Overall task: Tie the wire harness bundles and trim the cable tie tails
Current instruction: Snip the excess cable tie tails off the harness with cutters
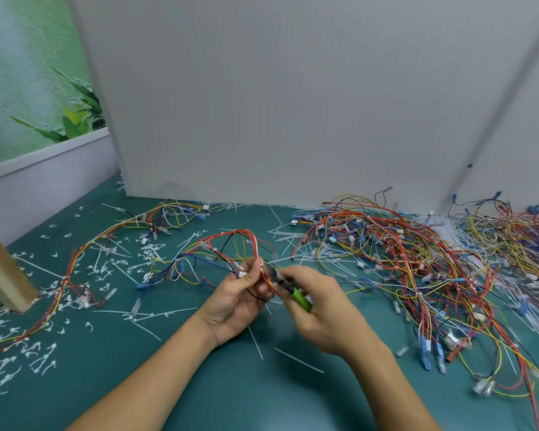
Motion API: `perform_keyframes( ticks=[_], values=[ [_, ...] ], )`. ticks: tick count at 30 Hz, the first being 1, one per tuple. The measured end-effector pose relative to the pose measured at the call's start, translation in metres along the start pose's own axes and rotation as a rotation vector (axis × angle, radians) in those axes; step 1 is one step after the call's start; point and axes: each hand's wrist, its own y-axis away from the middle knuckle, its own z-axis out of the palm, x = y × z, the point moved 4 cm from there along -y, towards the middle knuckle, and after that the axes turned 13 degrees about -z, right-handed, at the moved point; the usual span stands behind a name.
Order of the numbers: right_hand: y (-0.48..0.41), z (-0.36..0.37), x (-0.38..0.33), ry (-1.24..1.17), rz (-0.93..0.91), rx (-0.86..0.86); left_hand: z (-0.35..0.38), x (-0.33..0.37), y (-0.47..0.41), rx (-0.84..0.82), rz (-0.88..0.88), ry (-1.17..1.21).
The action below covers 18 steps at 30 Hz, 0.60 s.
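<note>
The left hand (240, 293) has its fingers and thumb curled round a bunch of red and yellow wires of the wire harness (231, 241). The harness's loops arch away toward eleven o'clock over the green mat (262, 399). The right hand (321, 309) is wrapped round green-handled cutters (301, 298), with the nose pointing toward ten o'clock at the gripped bunch. Motion blur hides whether the blades are apart and which tail they meet.

By its look, the harness is light and floppy, with thin, springy wires apt to splay. It is best held on the bundle just beside the tie, not by the small connectors, which look easy to strain. The tie tail is thin, stiff plastic, likely to flick off when cut.

A tangled pile of harnesses (417, 259) lies at two o'clock and a tied harness (75, 262) at nine, with cut tails (44, 362) scattered at eight.
</note>
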Motion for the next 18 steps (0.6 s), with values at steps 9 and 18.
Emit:
perform_keyframes(
  ticks=[9, 18],
  values=[
    [0.006, 0.009, 0.019, 0.040, 0.231, -0.040, 0.000, 0.001, -0.003, 0.025, 0.025, 0.069],
    [0.008, 0.011, 0.021, 0.069, 0.309, -0.087, 0.000, 0.001, -0.002, 0.031, 0.017, 0.065]
  ],
)
